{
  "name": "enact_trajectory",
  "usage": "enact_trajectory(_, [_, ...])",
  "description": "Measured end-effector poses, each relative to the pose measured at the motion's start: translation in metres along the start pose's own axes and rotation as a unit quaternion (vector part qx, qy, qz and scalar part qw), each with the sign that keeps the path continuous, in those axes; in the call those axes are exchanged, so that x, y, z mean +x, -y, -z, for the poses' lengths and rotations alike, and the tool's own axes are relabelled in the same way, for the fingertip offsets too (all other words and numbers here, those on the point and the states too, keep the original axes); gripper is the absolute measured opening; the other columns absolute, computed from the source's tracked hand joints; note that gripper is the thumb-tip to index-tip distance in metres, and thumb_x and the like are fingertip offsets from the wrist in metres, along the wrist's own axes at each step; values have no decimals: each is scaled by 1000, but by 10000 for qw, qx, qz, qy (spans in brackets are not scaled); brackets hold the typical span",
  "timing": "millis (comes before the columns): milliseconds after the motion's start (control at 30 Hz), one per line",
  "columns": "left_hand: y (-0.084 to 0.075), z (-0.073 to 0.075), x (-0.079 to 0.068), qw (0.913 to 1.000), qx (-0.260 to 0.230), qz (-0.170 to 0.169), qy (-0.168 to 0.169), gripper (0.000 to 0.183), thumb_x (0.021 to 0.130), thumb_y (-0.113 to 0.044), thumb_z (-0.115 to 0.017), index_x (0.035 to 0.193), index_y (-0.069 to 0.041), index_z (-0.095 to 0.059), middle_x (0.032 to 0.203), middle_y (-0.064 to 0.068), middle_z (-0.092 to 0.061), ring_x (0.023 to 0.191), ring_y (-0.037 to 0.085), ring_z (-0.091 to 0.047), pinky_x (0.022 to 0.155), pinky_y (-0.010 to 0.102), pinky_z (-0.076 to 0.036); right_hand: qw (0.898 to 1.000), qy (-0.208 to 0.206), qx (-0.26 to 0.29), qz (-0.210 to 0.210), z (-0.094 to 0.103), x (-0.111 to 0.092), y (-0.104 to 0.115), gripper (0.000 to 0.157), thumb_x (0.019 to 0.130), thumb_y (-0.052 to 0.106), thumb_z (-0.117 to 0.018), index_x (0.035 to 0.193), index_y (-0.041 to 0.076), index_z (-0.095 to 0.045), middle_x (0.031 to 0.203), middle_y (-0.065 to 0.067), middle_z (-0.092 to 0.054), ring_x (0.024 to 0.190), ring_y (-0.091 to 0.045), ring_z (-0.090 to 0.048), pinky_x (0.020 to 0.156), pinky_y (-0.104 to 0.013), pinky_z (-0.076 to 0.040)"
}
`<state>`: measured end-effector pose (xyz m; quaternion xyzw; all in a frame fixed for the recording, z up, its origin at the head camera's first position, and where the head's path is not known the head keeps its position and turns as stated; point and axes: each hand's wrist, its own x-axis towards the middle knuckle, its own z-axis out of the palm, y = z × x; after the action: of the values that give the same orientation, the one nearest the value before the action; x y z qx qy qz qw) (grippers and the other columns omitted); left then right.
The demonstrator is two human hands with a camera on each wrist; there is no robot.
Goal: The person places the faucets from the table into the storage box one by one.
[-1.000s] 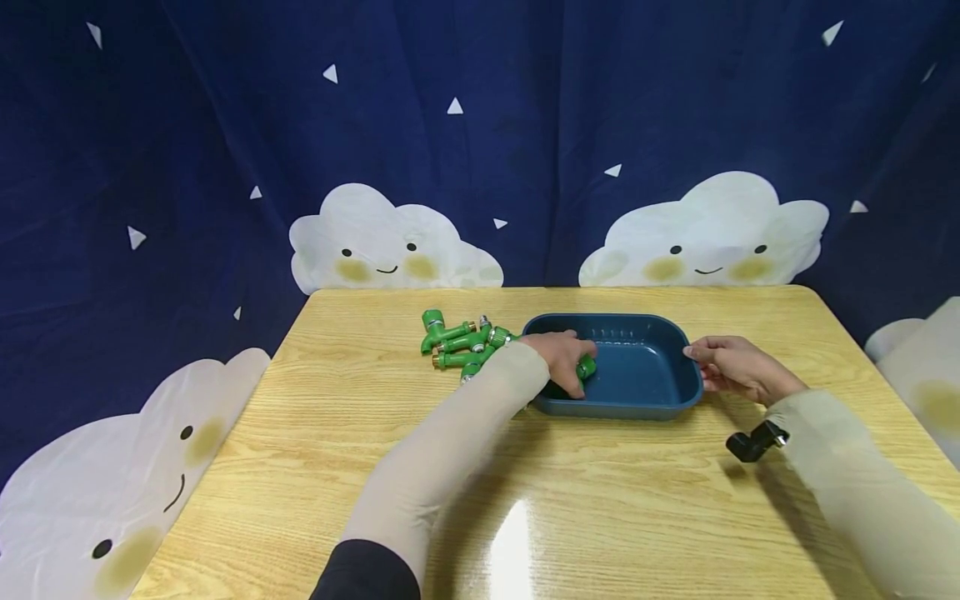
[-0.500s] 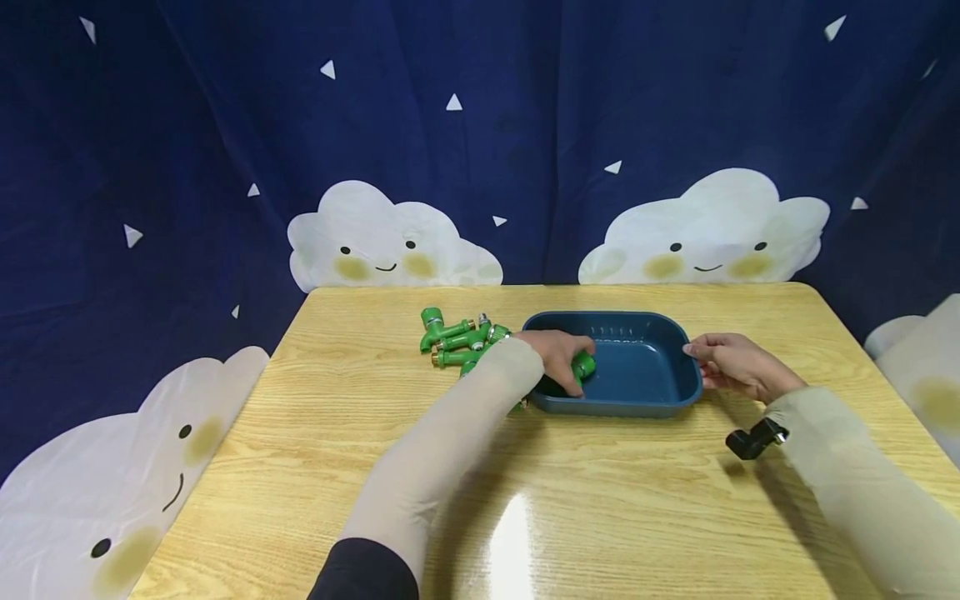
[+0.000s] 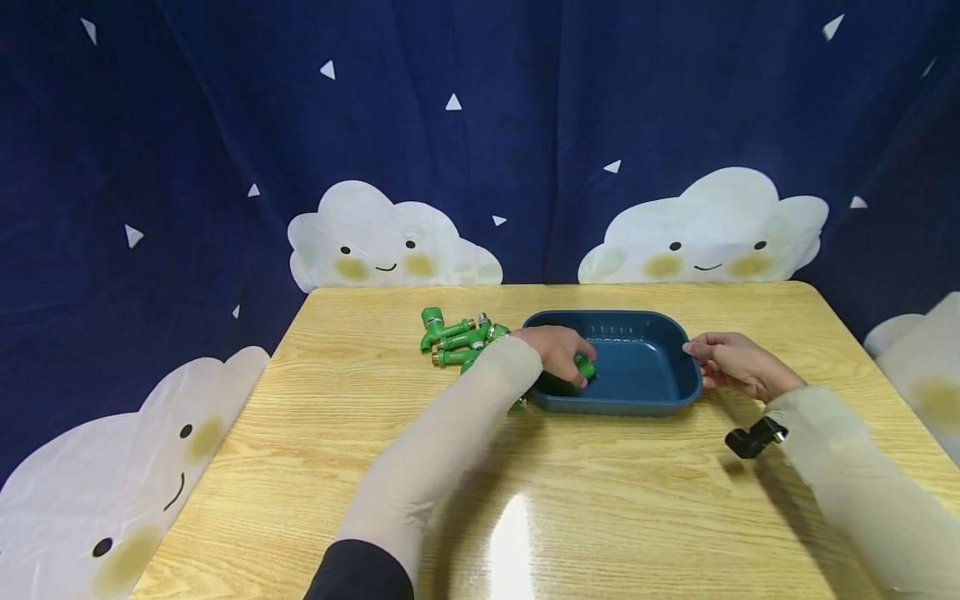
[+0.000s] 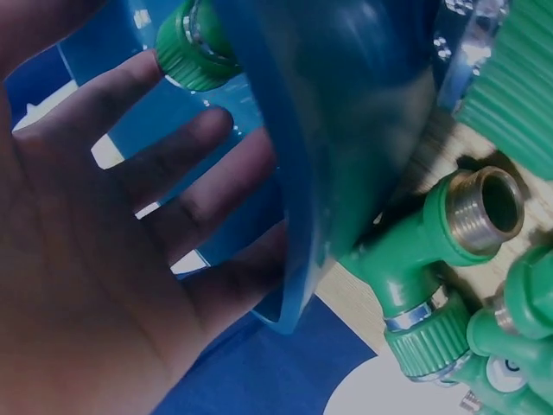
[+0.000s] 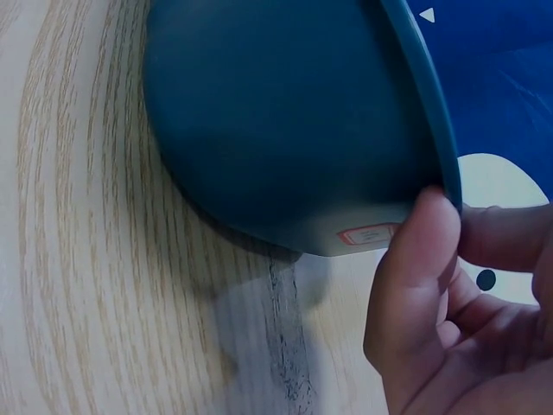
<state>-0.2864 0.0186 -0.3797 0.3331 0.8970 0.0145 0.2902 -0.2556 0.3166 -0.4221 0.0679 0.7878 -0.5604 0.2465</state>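
left hand [image 3: 557, 352], fingers extended, is held beside a ribbed green plastic fitting [image 3: 585, 366], inside the oblong blue plastic tray [image 3: 615, 407], left edge; right edge's pinched by right hand [image 3: 738, 362]; fitting's likely light, stiff, best gripped by cap.

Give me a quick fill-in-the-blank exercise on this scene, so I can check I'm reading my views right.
1. The right hand pinches the rim of the ____-coloured tray.
2. In the head view, the left hand reaches over the tray's ____ end, where a green fitting lies inside.
3. More green fittings lie outside the tray, on the wood-grained ____.
4. The dark curtain behind is printed with smiling white ____.

Missing words: blue; left; table; clouds
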Motion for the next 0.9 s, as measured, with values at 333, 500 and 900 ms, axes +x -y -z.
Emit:
enact_trajectory(333, [4, 0, 0, 9994, -142, -101, -289, 69, 96, -45, -60, 157, -32, -30, 159, -3, -38, 145, 17, -41, 114, 35, -41, 10000, -3, -27, -37, 2, 3, -2, 16, 105, 24, -47, 100, 11, -56, 73, 8, -59, 64, -2, -60, 62, -21, -57])
enact_trajectory(500, [8, 3, -8, 9973, -229, -274, -636, 65, 97, -44, -59, 155, -28, -35, 159, -3, -39, 147, 18, -38, 117, 38, -39, 10000, 22, 19, -60, 2, 3, -1, 17, 105, 24, -47, 97, 13, -57, 73, 8, -58, 64, -2, -59, 62, -21, -57])
enact_trajectory(900, [20, 10, -23, 9924, -238, -448, -1120, 60, 97, -43, -57, 151, -22, -43, 156, -3, -44, 146, 18, -40, 119, 38, -36, 10000, 44, 65, -40, 0, 2, 0, 14, 104, 22, -49, 98, 12, -56, 73, 9, -58, 64, -2, -59, 62, -21, -57])
